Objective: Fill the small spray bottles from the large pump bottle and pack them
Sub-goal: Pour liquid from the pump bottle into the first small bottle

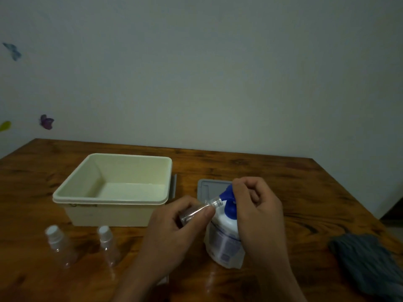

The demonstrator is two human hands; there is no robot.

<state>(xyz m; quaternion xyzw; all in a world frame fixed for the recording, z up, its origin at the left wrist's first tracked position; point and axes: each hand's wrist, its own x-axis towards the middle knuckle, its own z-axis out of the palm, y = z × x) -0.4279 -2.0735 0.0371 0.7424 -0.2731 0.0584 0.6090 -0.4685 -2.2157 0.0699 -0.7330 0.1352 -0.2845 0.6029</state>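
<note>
Nearest on the wooden table, two capped clear spray bottles stand upright at the left, both looking empty. The left hand grips an uncapped small bottle, tilted with its open neck at the blue pump of the white pump bottle; the label print is too blurred to read. The right hand curls over the pump head. A grey cloth lies right. Behind, a grey lid lies flat. The cream tub holds nothing; its front marking is unreadable.
</note>
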